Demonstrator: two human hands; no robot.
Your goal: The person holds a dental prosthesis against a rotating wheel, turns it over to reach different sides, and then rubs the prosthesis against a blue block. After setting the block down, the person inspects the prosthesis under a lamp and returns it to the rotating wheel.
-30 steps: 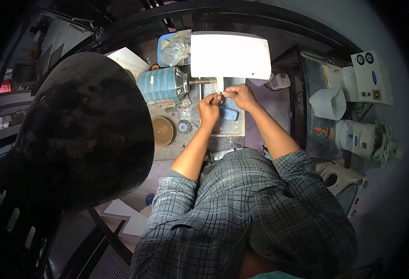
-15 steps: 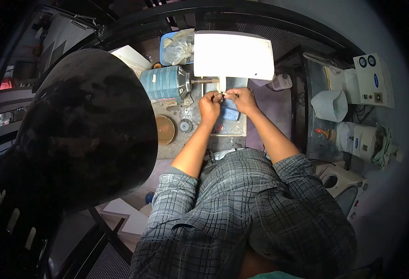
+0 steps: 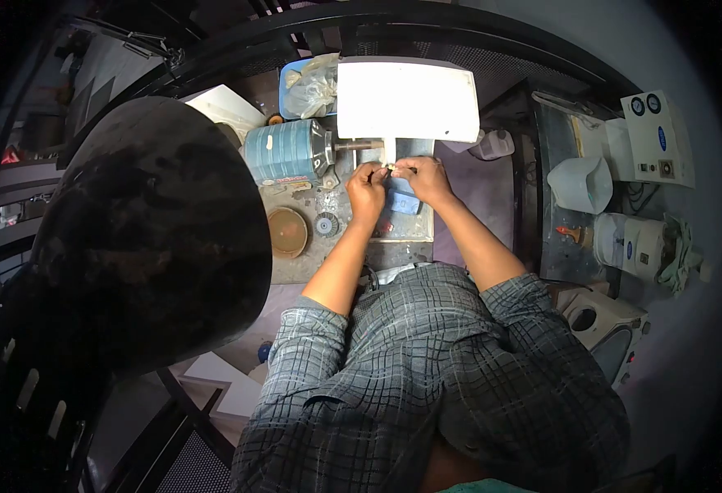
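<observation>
My left hand [image 3: 367,194] and my right hand [image 3: 427,179] meet fingertip to fingertip, both closed around a small pale piece [image 3: 391,167], whose details are too small to tell. Just beyond them is the shaft [image 3: 361,145] of a blue motor [image 3: 280,153], which lies to the left. A bright white panel [image 3: 407,100] stands above the hands. Below the fingers a blue block [image 3: 404,202] rests in a shallow tray [image 3: 402,239].
A round brown bowl [image 3: 287,232] and a small ridged wheel [image 3: 326,224] stand left of my hands. Behind the motor is a blue bin [image 3: 285,89] with plastic bags. A large black hood [image 3: 147,230] fills the left. White machines [image 3: 659,140] stand at the right.
The view has shifted slightly, so the panel and motor appear a little further left. My hands stay together at the small piece, with the fingers slightly changed in position.
</observation>
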